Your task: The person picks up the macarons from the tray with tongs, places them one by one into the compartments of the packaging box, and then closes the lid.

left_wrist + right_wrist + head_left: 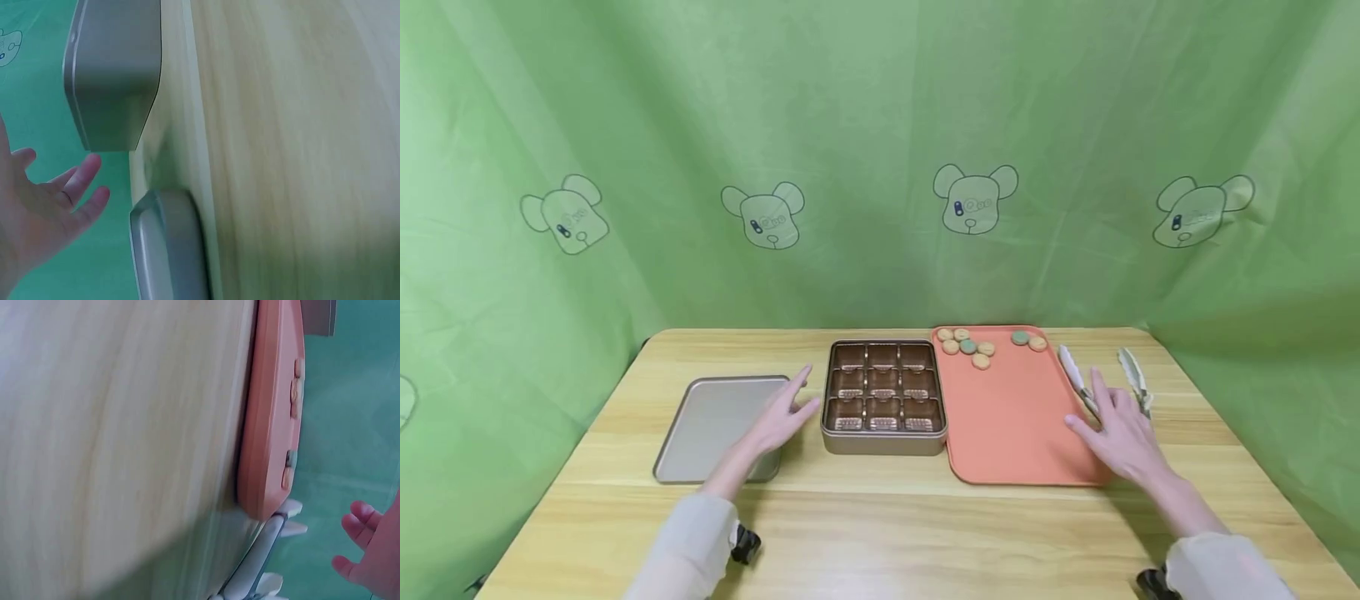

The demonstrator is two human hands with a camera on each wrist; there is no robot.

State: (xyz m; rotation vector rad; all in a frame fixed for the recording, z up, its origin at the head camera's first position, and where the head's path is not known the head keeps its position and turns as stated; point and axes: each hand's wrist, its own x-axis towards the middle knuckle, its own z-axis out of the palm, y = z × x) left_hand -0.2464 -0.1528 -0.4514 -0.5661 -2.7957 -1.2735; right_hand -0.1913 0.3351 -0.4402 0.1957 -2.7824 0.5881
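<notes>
My left hand, fingers spread, hovers between a flat metal lid and a deep metal tin. It holds nothing. Inside the tin sits a brown plastic insert with several bare compartments. On the right, my right hand is held above a pair of tongs with pale tips, its fingers extended and holding nothing. In the right wrist view the tongs lie below this hand, apart from it. Several round beige cookies and a few green ones lie on a coral tray.
The tray stands right against the tin's right side. All of it rests on a wooden table. A green curtain with bear drawings hangs behind the table and along its sides.
</notes>
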